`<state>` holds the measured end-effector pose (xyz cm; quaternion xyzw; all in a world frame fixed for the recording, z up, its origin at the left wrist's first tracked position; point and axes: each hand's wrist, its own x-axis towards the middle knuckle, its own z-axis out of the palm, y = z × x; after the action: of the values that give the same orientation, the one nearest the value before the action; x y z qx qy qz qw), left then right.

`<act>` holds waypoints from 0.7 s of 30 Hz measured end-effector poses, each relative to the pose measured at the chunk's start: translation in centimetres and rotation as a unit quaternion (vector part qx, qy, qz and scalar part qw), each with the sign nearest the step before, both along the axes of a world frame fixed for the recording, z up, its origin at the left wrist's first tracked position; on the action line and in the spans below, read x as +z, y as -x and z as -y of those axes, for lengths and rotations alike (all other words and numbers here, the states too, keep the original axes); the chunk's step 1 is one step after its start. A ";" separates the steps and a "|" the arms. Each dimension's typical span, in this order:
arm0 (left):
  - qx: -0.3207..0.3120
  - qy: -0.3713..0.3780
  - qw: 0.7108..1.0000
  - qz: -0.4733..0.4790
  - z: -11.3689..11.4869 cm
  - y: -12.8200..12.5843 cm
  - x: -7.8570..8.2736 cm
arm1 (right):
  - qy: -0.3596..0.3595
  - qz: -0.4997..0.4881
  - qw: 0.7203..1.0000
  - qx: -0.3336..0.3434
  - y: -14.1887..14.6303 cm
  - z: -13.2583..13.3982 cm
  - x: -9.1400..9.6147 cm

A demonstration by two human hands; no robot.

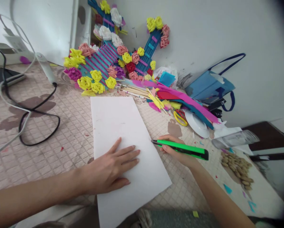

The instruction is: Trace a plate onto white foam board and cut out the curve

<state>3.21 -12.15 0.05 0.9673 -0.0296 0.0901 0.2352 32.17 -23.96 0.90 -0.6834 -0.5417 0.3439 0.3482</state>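
A white sheet of board or thick paper [115, 120] lies on the patterned table cover, its near end reaching past the table's front edge. Flat on its middle rests my left hand [115, 167], fingers spread and holding nothing. My right hand [177, 153] grips a green utility knife [182, 148] with black ends. The knife's tip meets the sheet's right edge, near a small notch there. How far the blade sticks out is hard to make out.
Behind the sheet stand blue paper guitar shapes [104, 60] with paper flowers. Thin sticks [132, 90], crepe paper strips [187, 101] and yellow scissors [180, 118] lie back right. Peanuts [237, 167] and a clear jar [235, 139] are at right; cables [39, 109] at left.
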 end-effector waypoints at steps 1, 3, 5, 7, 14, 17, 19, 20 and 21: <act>0.000 -0.003 1.000 -0.001 0.0 0.0 0.0 | 0.000 -0.005 1.000 -0.003 0.1 0.1 -0.1; 0.000 -0.008 1.000 -0.004 0.0 0.0 0.0 | -0.003 -0.010 1.000 -0.007 0.4 0.2 -0.2; -0.001 -0.015 1.000 -0.010 -0.1 0.0 0.1 | -0.006 -0.007 1.000 -0.009 0.5 0.5 0.0; -0.002 -0.023 1.000 -0.018 -0.1 0.0 0.1 | 0.003 -0.008 1.000 -0.010 0.4 0.8 0.3; 0.033 -0.038 0.999 -0.016 0.6 -0.3 -0.5 | -0.020 -0.039 0.995 -0.093 0.5 2.7 0.6; 0.084 -0.028 0.996 -0.014 1.1 -0.8 -0.7 | -0.108 -0.044 0.977 -0.181 1.5 2.9 -0.2; 0.093 -0.013 0.995 -0.017 1.1 -0.8 -0.2 | -0.146 -0.055 0.966 -0.204 2.4 2.9 -1.0; 0.078 -0.004 0.997 -0.022 0.9 -0.7 0.2 | -0.158 -0.064 0.962 -0.211 2.8 2.9 -1.4; 0.050 0.006 0.998 -0.031 0.7 -0.5 0.8 | -0.167 -0.078 0.958 -0.218 3.2 2.8 -1.7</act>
<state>3.70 -12.80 0.81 0.9686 0.0267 0.0716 0.2367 28.95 -26.80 -0.83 -0.6882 -0.4002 0.2169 0.5650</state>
